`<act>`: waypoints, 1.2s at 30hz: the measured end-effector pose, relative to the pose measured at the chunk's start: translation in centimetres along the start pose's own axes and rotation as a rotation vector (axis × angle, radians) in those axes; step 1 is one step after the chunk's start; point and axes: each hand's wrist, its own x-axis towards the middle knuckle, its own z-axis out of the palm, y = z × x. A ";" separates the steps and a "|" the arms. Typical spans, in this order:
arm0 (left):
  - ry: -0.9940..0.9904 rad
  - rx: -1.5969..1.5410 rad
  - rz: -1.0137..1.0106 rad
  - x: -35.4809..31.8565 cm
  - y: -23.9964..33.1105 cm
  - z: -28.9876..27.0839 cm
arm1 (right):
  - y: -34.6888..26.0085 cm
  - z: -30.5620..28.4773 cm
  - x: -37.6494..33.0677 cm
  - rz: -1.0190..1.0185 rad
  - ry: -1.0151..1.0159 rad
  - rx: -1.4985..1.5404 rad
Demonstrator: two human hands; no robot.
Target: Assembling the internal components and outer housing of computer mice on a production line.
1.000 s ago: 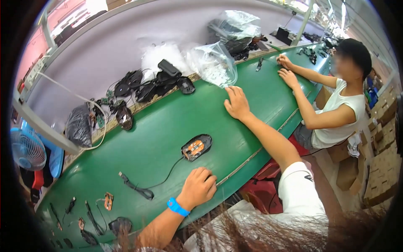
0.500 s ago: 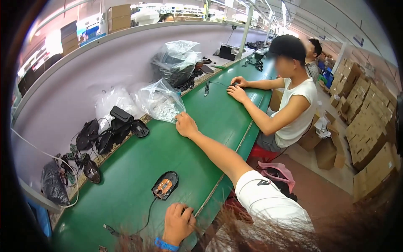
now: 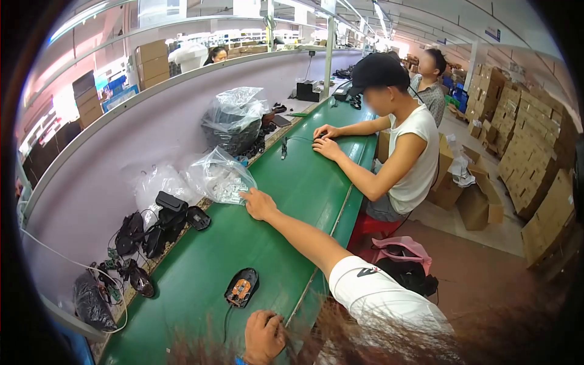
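Note:
My right hand [image 3: 260, 204] reaches across the green bench, its fingers bent and pressed together at the near edge of a clear plastic bag [image 3: 214, 165] holding many small white pieces. Low in view, by the bench's near edge, is my left hand [image 3: 265, 336] with its fingers curled; something dark shows under them, too hidden to name. Between my hands, a computer mouse without its top cover [image 3: 241, 288] lies on the bench, its orange-brown inside facing up. A dark cable leads from it toward my left hand.
Along the bench's far edge lie black mouse parts [image 3: 173, 214], a black-wrapped bundle [image 3: 92, 300] and a large bag of dark parts [image 3: 233, 126]. A co-worker [image 3: 406, 143] sits to the right, both hands on a mouse. Cardboard boxes [image 3: 528, 143] stand stacked beyond.
The view has tilted up, so bench things appear lower. My right hand stays at the bag's edge, and my left hand stays curled near the bench's near edge.

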 end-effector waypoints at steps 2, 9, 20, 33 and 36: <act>-0.033 0.009 0.003 0.0 0.1 -0.5 | -0.2 0.4 0.2 -0.020 0.012 0.008; 0.011 -0.211 -0.065 0.0 -0.4 0.6 | 2.9 0.5 1.1 0.012 0.060 -0.003; 0.048 -0.198 -0.054 -1.3 -0.6 2.9 | 10.8 2.8 2.1 -0.144 0.125 -0.012; 0.181 -0.063 -0.079 -1.9 -0.5 2.6 | 18.3 9.5 7.9 -0.236 0.068 0.094; 0.208 -0.179 -0.178 -1.1 1.3 -1.8 | 20.4 10.7 9.0 -0.261 0.074 0.100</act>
